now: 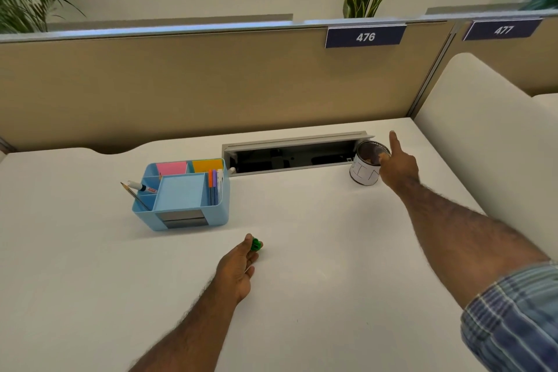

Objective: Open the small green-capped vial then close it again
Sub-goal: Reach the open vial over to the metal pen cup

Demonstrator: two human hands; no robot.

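Observation:
The small green-capped vial [256, 245] sits low over the white desk [302, 281] in the middle, its green cap showing past my fingertips. My left hand [238, 266] is curled around it, thumb and fingers pinching it; the vial's body is mostly hidden by the fingers. My right hand [398, 164] is stretched far to the back right, fingers on the rim of a clear jar [367, 164] with a white paper label, thumb pointing up.
A light blue desk organiser [181, 196] with sticky notes, pens, a marker and a pencil stands left of centre. Behind it an open cable tray [290, 154] is set in the desk. A tan partition and a white side panel [471, 136] bound the desk.

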